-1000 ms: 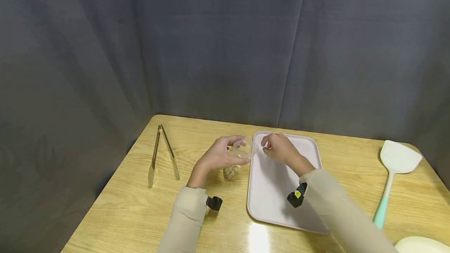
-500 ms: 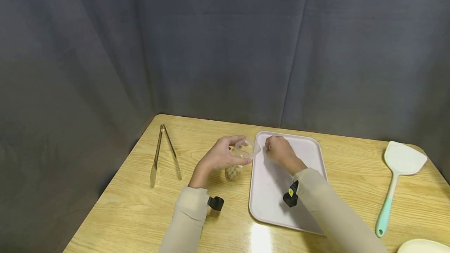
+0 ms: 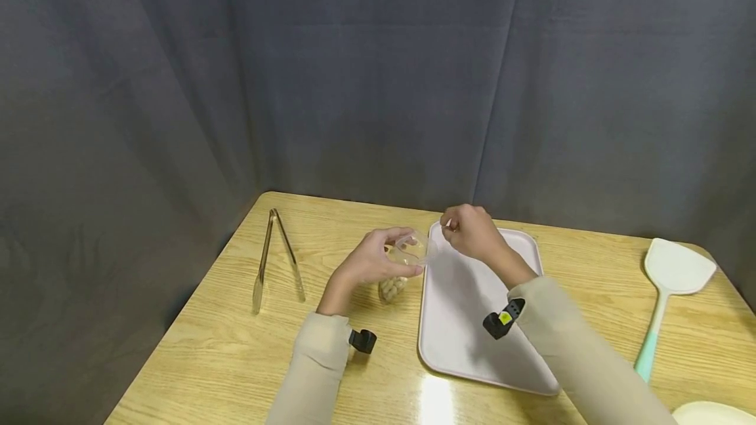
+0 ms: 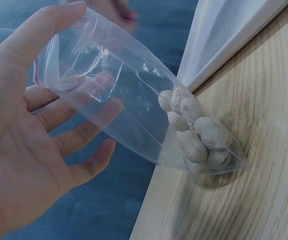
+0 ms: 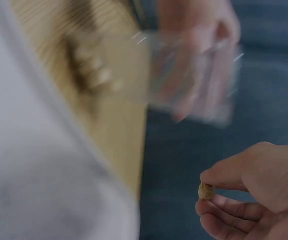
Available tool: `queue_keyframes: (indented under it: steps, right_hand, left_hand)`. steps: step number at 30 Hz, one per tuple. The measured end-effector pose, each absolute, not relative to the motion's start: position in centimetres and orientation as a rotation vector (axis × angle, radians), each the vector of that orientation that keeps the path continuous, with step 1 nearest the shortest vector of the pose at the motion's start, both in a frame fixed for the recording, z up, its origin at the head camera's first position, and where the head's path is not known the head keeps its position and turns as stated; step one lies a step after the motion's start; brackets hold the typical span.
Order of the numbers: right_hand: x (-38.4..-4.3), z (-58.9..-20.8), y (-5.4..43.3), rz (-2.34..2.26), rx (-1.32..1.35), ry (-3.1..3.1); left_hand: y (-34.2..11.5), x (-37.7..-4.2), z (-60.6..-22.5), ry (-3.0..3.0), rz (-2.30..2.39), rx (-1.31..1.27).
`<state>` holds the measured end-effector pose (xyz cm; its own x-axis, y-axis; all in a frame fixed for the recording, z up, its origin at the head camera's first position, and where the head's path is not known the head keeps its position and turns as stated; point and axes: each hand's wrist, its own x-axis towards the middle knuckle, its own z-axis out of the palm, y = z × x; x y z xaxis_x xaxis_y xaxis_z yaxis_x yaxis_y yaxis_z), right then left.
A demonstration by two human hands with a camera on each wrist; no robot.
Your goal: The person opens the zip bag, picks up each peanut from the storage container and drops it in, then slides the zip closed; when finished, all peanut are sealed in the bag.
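A clear zip bag [image 4: 129, 90] hangs tilted, its mouth spread between the thumb and fingers of my left hand [image 3: 375, 261]. Several unshelled peanuts [image 4: 196, 132] lie in its bottom corner, low over the wooden table. To the right of the bag's mouth, above the far part of the tray, is my right hand [image 3: 475, 235]. Between its thumb and fingertips it pinches a single peanut [image 5: 205, 191], which the right wrist view shows apart from the bag.
A pale rectangular tray [image 3: 466, 320] lies under my right hand. Metal tongs [image 3: 268, 254] rest on the table [image 3: 224, 353] at left. At right are a white spatula [image 3: 676, 267] with a mint handle and the edge of a cream dish [image 3: 711, 415].
My right hand dips slightly toward the tray's far part, then comes up and a little farther back. The left hand stays in place, holding the bag.
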<state>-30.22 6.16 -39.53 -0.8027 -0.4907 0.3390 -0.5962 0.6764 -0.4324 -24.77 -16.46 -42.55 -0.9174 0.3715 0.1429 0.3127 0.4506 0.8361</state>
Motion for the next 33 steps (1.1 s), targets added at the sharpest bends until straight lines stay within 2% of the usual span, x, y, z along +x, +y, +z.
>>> queue_keyframes:
  steps: [5,13,33]
  right_hand:
    - [-28.4,-37.2,4.8,0.830,0.964,-2.645]
    - [-26.4,-36.5,2.9,0.808,1.103,-2.586]
    - [-25.5,-36.3,3.0,0.859,1.046,-2.619]
  left_hand:
    - [-16.6,-24.8,-42.6,2.621,1.480,0.628]
    - [-16.5,-24.9,-42.5,2.618,1.494,0.631]
    - [-16.3,-24.9,-42.5,2.628,1.482,0.617]
